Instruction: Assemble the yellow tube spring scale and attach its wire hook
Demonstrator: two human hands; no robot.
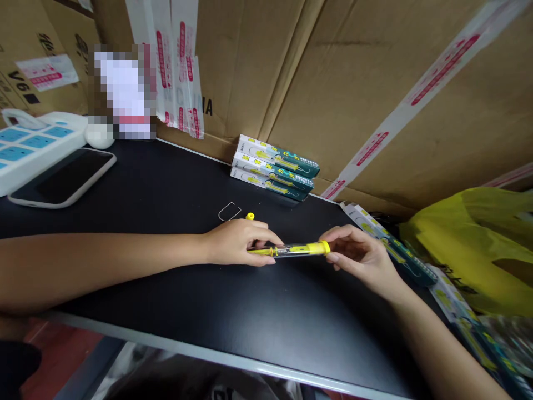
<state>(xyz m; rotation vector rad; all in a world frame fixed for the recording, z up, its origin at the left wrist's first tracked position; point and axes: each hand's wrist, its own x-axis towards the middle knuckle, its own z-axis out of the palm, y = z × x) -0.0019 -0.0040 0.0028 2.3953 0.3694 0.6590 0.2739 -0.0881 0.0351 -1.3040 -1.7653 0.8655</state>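
Note:
My left hand (229, 243) is wrapped round the left part of a clear tubular spring scale (291, 250), which lies nearly level just above the black tabletop. Inside the tube show a yellow coil spring and a yellow inner piece. At its right end is a yellow cap (323, 248), pinched between the thumb and fingers of my right hand (366, 258). A bent wire loop (229, 211) lies on the table behind my left hand. Beside it, just past my knuckles, sits a small yellow part (250, 216) with a hole. My left fingers partly cover the tube's left end.
Several printed boxes (272, 172) are stacked against the cardboard wall (258, 66). More boxes (387, 239) line the right side, near a yellow plastic bag (470, 239). A phone (62, 178) and a white power strip (41, 147) occupy the left. The table's front edge (200, 355) runs below.

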